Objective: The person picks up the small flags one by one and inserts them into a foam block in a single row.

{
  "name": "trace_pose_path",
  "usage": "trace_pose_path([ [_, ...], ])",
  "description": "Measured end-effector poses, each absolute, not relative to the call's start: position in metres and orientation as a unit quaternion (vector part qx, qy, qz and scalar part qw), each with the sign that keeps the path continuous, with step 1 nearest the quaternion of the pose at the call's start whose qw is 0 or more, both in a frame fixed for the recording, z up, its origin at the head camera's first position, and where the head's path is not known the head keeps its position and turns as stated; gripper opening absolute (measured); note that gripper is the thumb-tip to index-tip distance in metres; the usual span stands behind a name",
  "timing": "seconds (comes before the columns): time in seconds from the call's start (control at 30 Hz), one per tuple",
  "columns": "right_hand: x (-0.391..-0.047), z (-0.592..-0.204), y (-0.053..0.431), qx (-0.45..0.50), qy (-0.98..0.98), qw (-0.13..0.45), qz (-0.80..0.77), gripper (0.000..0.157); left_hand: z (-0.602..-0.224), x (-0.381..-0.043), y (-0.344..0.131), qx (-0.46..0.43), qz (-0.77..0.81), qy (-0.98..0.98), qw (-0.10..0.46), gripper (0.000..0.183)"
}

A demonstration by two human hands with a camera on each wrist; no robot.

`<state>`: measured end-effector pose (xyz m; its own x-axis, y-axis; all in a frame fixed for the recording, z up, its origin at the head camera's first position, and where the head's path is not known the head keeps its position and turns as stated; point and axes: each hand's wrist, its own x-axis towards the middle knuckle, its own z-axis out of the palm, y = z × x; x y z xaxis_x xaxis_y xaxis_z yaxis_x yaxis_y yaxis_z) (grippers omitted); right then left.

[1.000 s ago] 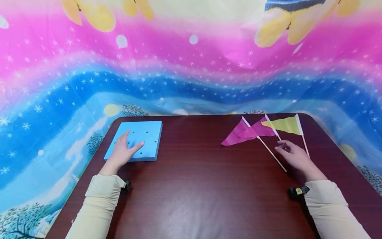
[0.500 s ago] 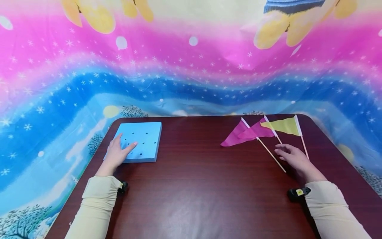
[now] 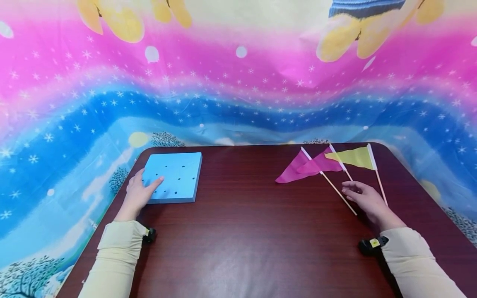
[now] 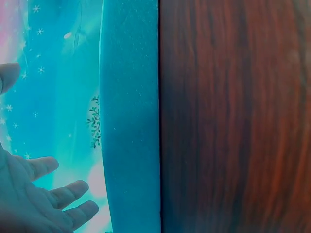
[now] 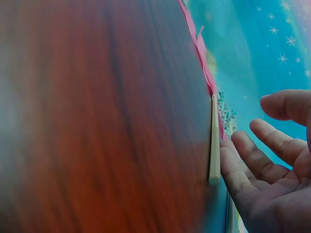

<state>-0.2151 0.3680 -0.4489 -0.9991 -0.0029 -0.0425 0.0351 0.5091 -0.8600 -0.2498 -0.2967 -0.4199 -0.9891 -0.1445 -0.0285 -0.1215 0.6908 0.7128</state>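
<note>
A light blue square board (image 3: pixel 173 165) with several small dark holes in its top lies at the table's far left. My left hand (image 3: pixel 138 192) is at its left front corner, thumb stretched over the board and fingers spread; contact I cannot tell. Three triangular flags on thin sticks lie at the far right: a pink flag (image 3: pixel 292 169), a second pink flag (image 3: pixel 328 159) overlapping it, and a yellow flag (image 3: pixel 355 157). Over the lower sticks hovers my right hand (image 3: pixel 367 200), fingers loosely bent, with nothing in its grasp; it hides the end of the middle stick.
The dark red-brown wooden table (image 3: pixel 238 231) has rounded far corners. Behind it and along its sides hangs a printed cloth (image 3: pixel 238 82) in pink and blue. Each wrist wears a black camera strap, such as the right wrist camera (image 3: pixel 370 245).
My left hand has drawn left and slightly toward me, from over the board to its left front corner. The right hand has sunk a little toward me. Board and flags lie as before.
</note>
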Motion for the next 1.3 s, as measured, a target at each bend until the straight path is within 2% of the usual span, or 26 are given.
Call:
trace_pose_path([
  [0.43, -0.216, -0.446, 0.364, 0.014, 0.925, 0.019, -0.380, 0.045, -0.427, -0.247, -0.307, 0.098, -0.411, -0.906, -0.008, 0.100],
  [0.87, -0.220, -0.445, 0.362, 0.020, 0.937, 0.025, -0.348, 0.043, -0.430, -0.246, -0.318, 0.110, -0.410, -0.905, -0.025, 0.075],
  [1.3, -0.225, -0.435, 0.355, 0.007, 0.954, 0.018, -0.301, 0.036, -0.430, -0.247, -0.324, 0.127, -0.419, -0.897, -0.060, 0.074],
])
